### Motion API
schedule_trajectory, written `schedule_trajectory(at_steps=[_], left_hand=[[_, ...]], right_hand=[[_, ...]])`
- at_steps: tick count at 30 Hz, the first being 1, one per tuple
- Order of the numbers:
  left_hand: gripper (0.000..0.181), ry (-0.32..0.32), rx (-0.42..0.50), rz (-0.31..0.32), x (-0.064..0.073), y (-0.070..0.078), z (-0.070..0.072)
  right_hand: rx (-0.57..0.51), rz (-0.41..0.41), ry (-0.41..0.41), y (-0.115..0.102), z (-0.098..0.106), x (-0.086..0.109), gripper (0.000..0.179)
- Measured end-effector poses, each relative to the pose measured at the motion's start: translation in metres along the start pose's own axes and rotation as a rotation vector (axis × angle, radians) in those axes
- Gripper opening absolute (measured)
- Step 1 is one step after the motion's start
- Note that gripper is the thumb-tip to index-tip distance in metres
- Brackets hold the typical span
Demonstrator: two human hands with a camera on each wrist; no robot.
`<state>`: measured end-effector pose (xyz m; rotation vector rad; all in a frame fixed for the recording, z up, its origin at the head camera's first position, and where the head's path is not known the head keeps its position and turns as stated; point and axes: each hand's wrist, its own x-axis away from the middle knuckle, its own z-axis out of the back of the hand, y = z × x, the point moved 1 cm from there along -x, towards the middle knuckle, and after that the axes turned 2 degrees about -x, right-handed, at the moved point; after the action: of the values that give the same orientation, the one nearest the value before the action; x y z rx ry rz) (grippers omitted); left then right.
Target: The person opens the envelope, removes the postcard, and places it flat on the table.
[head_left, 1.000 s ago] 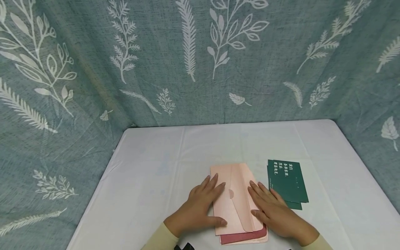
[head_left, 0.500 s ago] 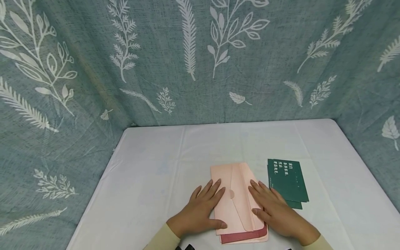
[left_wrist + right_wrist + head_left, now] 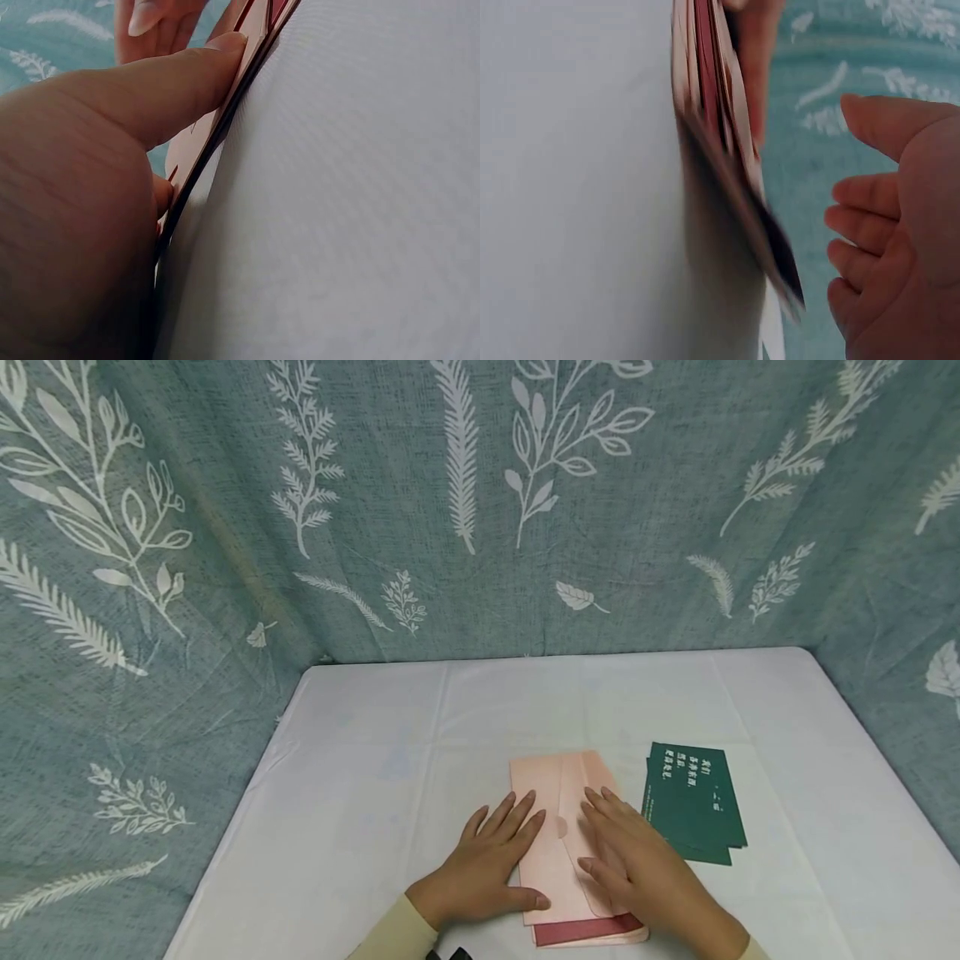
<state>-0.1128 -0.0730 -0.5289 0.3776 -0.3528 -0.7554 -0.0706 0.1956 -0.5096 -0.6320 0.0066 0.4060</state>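
Note:
A pale pink envelope (image 3: 562, 870) with its pointed flap facing up tops a small stack. A dark red envelope (image 3: 573, 932) and another pink edge peek out at the near end. My left hand (image 3: 480, 870) rests on the left part of the top envelope, fingers spread, thumb (image 3: 187, 86) lying along its near side in the left wrist view. Over the right part is my right hand (image 3: 648, 868), its fingers extended. The right wrist view shows that hand raised off the stack (image 3: 705, 56), gripping nothing.
Green cards (image 3: 697, 802) with white writing lie overlapped to the right of the envelopes. A white cloth (image 3: 390, 777) covers the table. Teal curtains (image 3: 420, 510) with white leaf patterns hang behind it and along both sides.
My right hand has come off the envelope's right edge and shifted left, over the flap. My left hand slid slightly nearer early on, then stayed on the envelope. The head view has shifted a little.

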Motion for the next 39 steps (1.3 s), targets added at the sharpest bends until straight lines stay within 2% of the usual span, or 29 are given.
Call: schedule_trajectory(at_steps=[5,9,12,18,24,33,39], left_hand=[[0.105,0.002,-0.020,-0.004,0.000,0.000,0.000],[0.104,0.005,-0.009,-0.003,0.000,0.000,0.001],[0.104,0.011,0.004,-0.010,0.000,0.001,0.002],[0.104,0.003,0.002,-0.003,0.000,0.001,0.003],[0.105,-0.007,-0.001,0.008,0.000,0.001,0.003],[0.105,-0.009,0.009,-0.004,0.001,0.002,0.005],[0.106,-0.009,0.001,-0.003,0.001,0.001,0.003]], right_hand=[[-0.013,0.021,-0.089,-0.008,-0.015,-0.004,0.077],[0.062,0.045,-0.144,-0.006,-0.023,-0.002,0.079],[0.103,0.063,-0.148,-0.004,-0.025,0.000,0.077],[0.104,0.076,-0.131,-0.003,-0.026,0.001,0.074],[0.046,0.059,-0.139,-0.005,-0.024,0.001,0.069],[-0.046,-0.032,-0.193,-0.005,-0.021,0.001,0.067],[-0.082,-0.046,-0.183,-0.004,-0.018,0.002,0.066]])
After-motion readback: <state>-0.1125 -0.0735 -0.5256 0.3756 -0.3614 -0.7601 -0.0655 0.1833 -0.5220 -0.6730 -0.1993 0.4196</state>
